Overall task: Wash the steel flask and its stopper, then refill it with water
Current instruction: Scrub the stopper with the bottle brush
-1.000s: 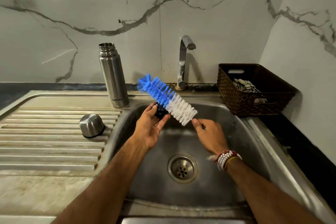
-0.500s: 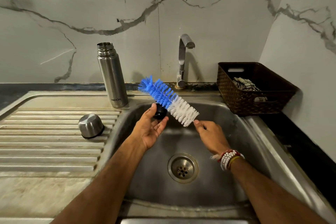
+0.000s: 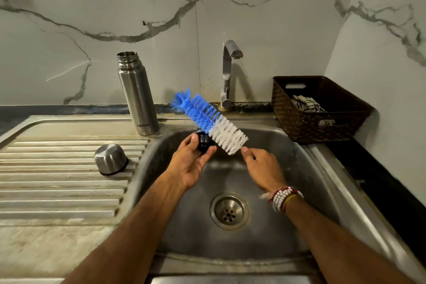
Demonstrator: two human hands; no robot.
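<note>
The steel flask (image 3: 137, 95) stands upright and uncapped on the sink's back ledge, left of the basin. Its steel cup lid (image 3: 110, 158) lies upside down on the ribbed drainboard. Over the basin my left hand (image 3: 192, 162) holds the black stopper (image 3: 204, 142) between thumb and fingers. My right hand (image 3: 262, 168) grips the handle of a bottle brush (image 3: 208, 120) with blue and white bristles. The white bristles lie against the stopper; the blue tip points up and left toward the flask.
The steel sink basin (image 3: 299, 168) has a drain (image 3: 229, 211) in its middle. A tap (image 3: 228, 71) rises behind it, with no water visibly running. A brown woven basket (image 3: 306, 120) with a cloth inside stands at the right. The drainboard (image 3: 57, 180) lies left.
The brush has shifted slightly along the stopper, and both hands have drifted a little to the right over the basin. Flask and lid have not moved.
</note>
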